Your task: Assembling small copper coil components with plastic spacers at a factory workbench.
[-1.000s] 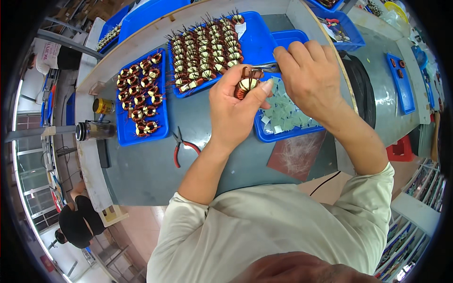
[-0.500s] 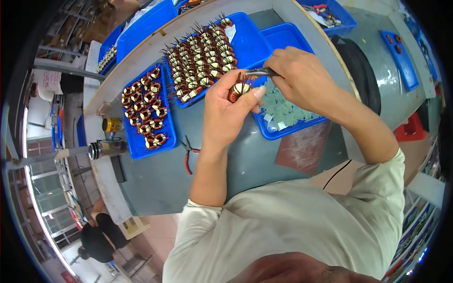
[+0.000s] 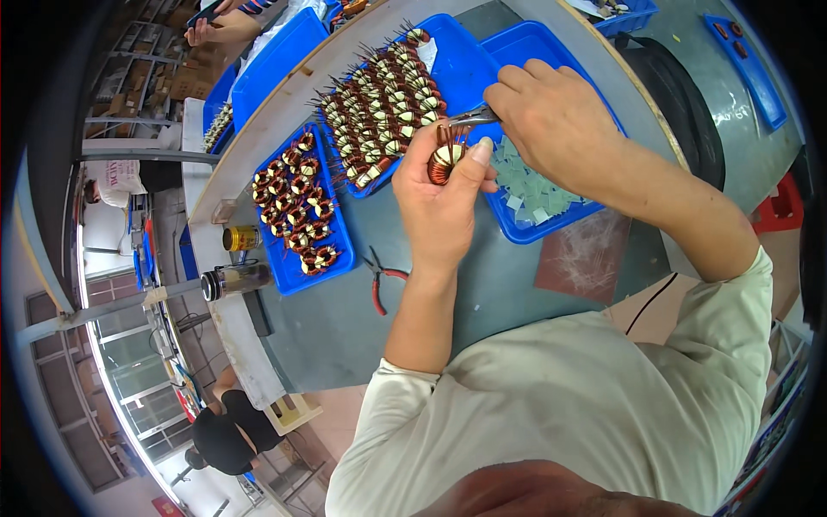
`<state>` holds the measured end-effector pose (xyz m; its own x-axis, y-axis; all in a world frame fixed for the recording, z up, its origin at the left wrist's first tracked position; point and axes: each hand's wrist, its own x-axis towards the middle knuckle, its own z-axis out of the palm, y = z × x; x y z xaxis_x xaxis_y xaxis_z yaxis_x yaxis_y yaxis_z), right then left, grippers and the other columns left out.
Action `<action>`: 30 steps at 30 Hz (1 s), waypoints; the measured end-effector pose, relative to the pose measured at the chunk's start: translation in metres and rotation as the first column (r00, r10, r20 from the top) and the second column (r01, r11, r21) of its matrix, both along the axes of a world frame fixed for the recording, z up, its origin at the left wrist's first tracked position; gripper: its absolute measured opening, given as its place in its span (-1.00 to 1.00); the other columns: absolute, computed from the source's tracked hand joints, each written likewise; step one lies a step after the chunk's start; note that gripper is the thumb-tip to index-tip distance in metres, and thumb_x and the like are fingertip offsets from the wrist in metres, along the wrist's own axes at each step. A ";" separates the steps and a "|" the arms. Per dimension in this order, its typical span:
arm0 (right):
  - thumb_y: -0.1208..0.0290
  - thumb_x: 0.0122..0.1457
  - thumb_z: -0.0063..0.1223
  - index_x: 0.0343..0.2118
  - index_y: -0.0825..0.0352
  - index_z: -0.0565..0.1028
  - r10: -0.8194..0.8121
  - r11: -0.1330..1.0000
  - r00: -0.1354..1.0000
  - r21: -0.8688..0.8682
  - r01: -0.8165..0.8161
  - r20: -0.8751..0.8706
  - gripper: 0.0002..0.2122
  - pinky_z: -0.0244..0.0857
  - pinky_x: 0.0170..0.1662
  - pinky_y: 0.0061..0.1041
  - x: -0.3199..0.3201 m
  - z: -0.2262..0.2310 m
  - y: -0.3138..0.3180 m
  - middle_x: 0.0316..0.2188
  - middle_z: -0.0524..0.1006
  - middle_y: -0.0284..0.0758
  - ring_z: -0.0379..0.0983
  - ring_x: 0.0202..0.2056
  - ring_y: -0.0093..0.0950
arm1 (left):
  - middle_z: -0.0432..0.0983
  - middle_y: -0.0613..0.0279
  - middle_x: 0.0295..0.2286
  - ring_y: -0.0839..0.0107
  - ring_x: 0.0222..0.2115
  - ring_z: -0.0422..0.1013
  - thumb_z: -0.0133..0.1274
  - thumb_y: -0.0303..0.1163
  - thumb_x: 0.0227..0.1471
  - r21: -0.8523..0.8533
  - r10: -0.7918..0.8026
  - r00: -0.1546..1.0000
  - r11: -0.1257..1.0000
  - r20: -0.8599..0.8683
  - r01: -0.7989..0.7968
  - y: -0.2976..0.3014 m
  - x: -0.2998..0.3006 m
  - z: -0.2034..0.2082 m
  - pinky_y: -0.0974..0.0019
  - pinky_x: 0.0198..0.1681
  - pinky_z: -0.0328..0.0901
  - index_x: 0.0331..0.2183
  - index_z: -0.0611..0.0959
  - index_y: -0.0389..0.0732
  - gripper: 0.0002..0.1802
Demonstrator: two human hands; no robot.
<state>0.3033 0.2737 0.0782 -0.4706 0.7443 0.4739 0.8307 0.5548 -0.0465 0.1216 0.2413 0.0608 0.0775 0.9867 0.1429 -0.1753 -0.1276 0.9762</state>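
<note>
My left hand (image 3: 438,224) is closed around a toroidal coil (image 3: 443,165), wound with copper-coloured wire and banded in pale yellow. Several dark wire leads stick up from it between thumb and fingers. Above the coil, my right hand (image 3: 551,125) grips metal pliers (image 3: 472,117), their handles mostly hidden in the palm. The jaws reach left to the leads; whether they pinch one is too small to tell. Below my right hand, pale green square pieces (image 3: 538,189) lie in a blue tray (image 3: 534,41).
Finished-looking rows of coils fill a large blue tray (image 3: 461,65); looser coils lie in a smaller tray (image 3: 347,256). Red-handled pliers (image 3: 378,293), a reddish-brown sheet (image 3: 581,258) and two jars (image 3: 237,282) are on the bench. Another person's hands (image 3: 226,30) hold a dark object beyond the partition.
The whole view has shifted, with the bench now farther right. Both hands stay together at the coil, pliers still at its leads. Another person's hands show more fully at upper left.
</note>
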 end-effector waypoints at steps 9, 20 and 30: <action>0.48 -0.01 0.18 -0.32 0.28 0.53 -0.016 1.000 1.000 0.000 0.016 0.006 -0.84 0.40 -0.33 -0.31 -0.002 0.000 -0.002 -0.34 0.53 -0.31 0.53 -0.26 -0.33 | 0.55 0.28 -0.42 0.59 -0.50 0.49 0.21 -0.48 0.17 0.034 0.030 0.999 0.999 0.035 -0.031 -0.002 0.003 -0.002 0.46 -0.44 0.44 -0.11 0.58 -0.37 -0.73; 0.48 0.16 0.07 -0.30 0.38 0.56 0.082 0.876 0.977 -0.453 -0.166 -0.198 -0.89 0.40 -0.19 -0.11 0.012 0.029 -0.001 -0.37 0.58 -0.10 0.54 -0.27 -0.07 | 0.55 0.31 -0.43 0.65 -0.53 0.41 0.26 -0.55 0.08 0.084 -0.007 0.991 0.996 -0.132 0.018 -0.004 -0.008 0.009 0.52 -0.51 0.33 -0.11 0.60 -0.38 -0.69; 0.50 0.09 0.18 -0.28 0.36 0.55 0.047 0.971 0.975 -0.221 -0.096 -0.218 -0.87 0.38 -0.20 -0.16 0.004 0.003 0.005 -0.36 0.56 -0.18 0.51 -0.24 -0.13 | 0.54 0.31 -0.43 0.63 -0.52 0.45 0.23 -0.49 0.13 0.014 -0.006 1.000 1.000 0.000 0.006 0.000 -0.003 0.004 0.51 -0.50 0.40 -0.06 0.59 -0.37 -0.67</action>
